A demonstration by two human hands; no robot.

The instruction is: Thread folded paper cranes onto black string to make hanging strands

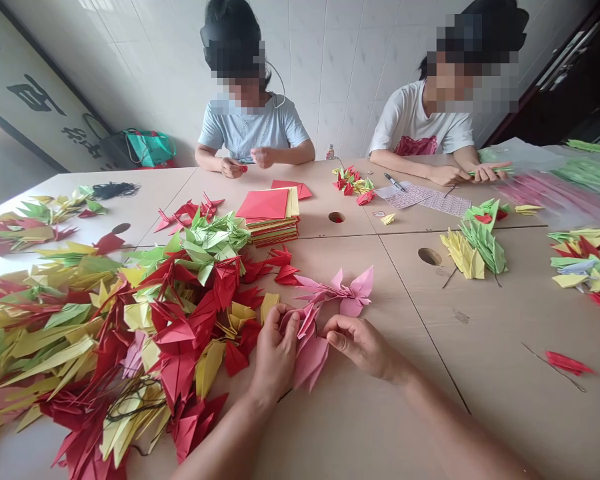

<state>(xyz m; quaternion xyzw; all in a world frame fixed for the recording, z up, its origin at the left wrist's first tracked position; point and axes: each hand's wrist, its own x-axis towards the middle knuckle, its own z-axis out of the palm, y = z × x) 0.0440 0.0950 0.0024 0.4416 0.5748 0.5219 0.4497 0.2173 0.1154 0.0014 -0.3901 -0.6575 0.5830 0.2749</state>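
Left hand (274, 348): entering from the lower edge, forearm slanting up and slightly right; thumb uppermost, pointing away from the wearer, fingers curled in. Closed in a pinch on the near cluster of pink folded paper (312, 360), whose petals fan out below and to the right of the thumb.

Right hand (359, 343): forearm comes in from the lower right corner, reaching up and left; back of hand upward, index finger bent over, thumb beneath it, the tips close together. A short dark thread (319, 331) shows at the gap between the two hands; whether the right fingertips grip it cannot be told.

Just beyond the hands, a pink paper flower (355, 293) lies on the table (380, 427), petals spread to the right.

Left of the left hand: large heap of red, yellow and green folded pieces (175, 333), reaching the near edge of view. Behind it, a stack of square paper sheets (265, 205), red on top.

Far right: red folded piece (569, 363) beside a loose thread (550, 367).

Across the table: two seated people, one in a light blue shirt (253, 130), one in a white shirt (405, 120), both with forearms at the table.
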